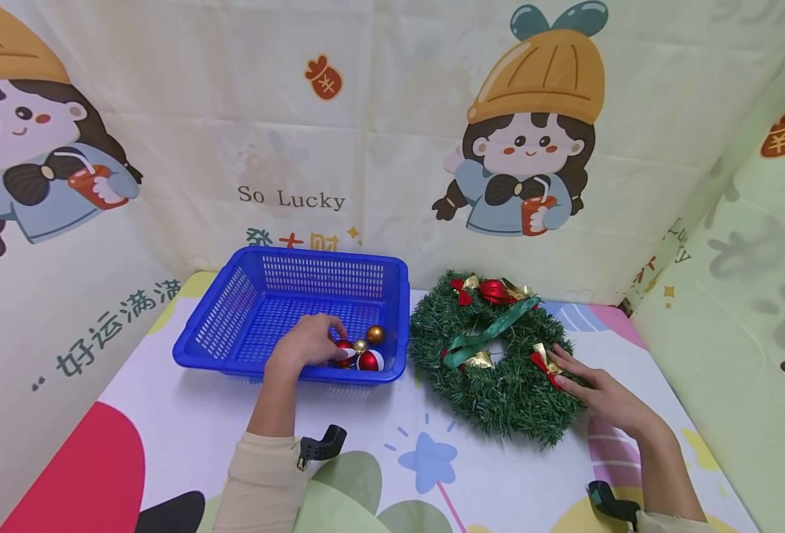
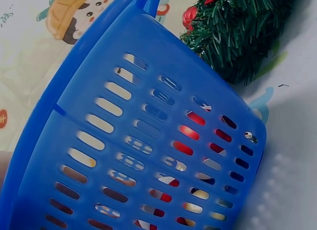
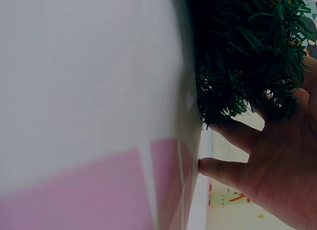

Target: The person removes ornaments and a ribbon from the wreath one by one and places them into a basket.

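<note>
My left hand [image 1: 308,340] reaches down into the blue plastic basket [image 1: 215,354], its thumb and fingers curled around a red Christmas ball [image 1: 343,345]. Beside it lie a red-and-white ball [image 1: 370,360], a bronze ball [image 1: 375,334] and a small gold ball [image 1: 360,346]. In the left wrist view, the slotted basket wall [image 2: 119,141] hides the hand's grip. My right hand [image 1: 608,392] rests at the right edge of a green wreath [image 1: 505,400], fingers extended beside a red bow with gold [image 1: 547,363]. The right wrist view shows its spread fingers [image 3: 230,173] against the wreath's needles.
A red ornament [image 1: 494,291] and more bows sit on the wreath's far side, and a green ribbon [image 1: 488,337] crosses its middle. The basket stands left of the wreath on a patterned tablecloth [image 1: 365,422]. Printed cloth walls [image 1: 379,148] enclose the table.
</note>
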Demonstrator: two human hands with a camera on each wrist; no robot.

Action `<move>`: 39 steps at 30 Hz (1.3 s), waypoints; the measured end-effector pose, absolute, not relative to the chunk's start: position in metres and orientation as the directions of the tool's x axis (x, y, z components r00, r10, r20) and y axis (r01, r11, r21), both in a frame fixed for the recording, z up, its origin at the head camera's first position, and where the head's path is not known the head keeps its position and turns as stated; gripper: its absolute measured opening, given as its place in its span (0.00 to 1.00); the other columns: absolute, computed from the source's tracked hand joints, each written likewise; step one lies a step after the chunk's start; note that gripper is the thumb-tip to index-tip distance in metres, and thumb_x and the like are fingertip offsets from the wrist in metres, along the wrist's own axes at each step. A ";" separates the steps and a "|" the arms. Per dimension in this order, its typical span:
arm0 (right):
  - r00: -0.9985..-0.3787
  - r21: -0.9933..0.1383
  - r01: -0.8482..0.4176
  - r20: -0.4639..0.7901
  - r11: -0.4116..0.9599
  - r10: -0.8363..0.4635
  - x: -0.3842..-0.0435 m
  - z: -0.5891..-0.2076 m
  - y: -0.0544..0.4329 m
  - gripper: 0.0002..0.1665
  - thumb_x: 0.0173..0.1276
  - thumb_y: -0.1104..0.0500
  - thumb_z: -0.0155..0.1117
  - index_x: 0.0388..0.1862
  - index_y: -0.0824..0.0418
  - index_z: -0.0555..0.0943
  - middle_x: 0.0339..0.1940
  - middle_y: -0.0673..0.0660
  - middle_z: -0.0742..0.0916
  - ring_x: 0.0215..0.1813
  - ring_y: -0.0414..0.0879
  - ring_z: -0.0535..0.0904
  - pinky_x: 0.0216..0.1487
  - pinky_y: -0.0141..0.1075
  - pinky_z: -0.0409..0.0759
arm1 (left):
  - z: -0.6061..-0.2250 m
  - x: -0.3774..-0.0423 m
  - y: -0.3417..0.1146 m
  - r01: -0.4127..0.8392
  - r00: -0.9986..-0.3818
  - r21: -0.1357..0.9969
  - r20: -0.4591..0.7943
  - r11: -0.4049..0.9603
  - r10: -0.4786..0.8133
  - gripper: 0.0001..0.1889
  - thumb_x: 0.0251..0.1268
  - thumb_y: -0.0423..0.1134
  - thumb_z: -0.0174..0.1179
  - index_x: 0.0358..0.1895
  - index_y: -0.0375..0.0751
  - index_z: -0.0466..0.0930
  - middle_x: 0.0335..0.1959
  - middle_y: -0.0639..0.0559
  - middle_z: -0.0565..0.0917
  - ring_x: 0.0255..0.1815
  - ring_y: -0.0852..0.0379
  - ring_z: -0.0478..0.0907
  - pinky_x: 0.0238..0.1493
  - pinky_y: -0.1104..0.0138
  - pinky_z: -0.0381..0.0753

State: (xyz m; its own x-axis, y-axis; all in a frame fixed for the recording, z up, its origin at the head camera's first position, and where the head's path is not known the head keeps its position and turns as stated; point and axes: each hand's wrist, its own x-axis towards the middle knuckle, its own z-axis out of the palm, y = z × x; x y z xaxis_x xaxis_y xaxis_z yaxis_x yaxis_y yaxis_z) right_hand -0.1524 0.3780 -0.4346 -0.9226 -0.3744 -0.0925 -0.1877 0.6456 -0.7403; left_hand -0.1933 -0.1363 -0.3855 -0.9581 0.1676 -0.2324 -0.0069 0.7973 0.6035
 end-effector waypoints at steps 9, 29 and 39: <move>-0.925 -0.734 -0.169 -0.111 0.658 -0.362 -0.152 -0.433 0.376 0.36 0.82 0.50 0.56 0.83 0.58 0.62 0.87 0.63 0.54 0.83 0.76 0.43 0.73 0.73 0.53 | -0.384 -0.192 -0.137 -0.010 -0.962 0.600 -0.224 0.800 0.156 0.18 0.65 0.39 0.72 0.56 0.39 0.85 0.45 0.42 0.87 0.40 0.50 0.82 0.42 0.60 0.82; -0.925 -0.727 -0.175 -0.109 0.664 -0.363 -0.150 -0.433 0.376 0.35 0.83 0.50 0.55 0.83 0.58 0.62 0.87 0.63 0.54 0.83 0.75 0.44 0.78 0.61 0.51 | -0.377 -0.189 -0.137 -0.016 -0.976 0.607 -0.183 0.794 0.121 0.18 0.68 0.38 0.69 0.58 0.37 0.83 0.44 0.42 0.87 0.43 0.48 0.81 0.45 0.56 0.83; -0.924 -0.728 -0.194 -0.090 0.658 -0.372 -0.151 -0.433 0.377 0.35 0.83 0.50 0.55 0.83 0.57 0.62 0.87 0.62 0.54 0.83 0.76 0.44 0.68 0.16 0.52 | -0.376 -0.190 -0.138 -0.035 -0.983 0.630 -0.161 0.776 0.087 0.20 0.71 0.39 0.66 0.62 0.39 0.81 0.47 0.40 0.86 0.48 0.45 0.80 0.46 0.54 0.84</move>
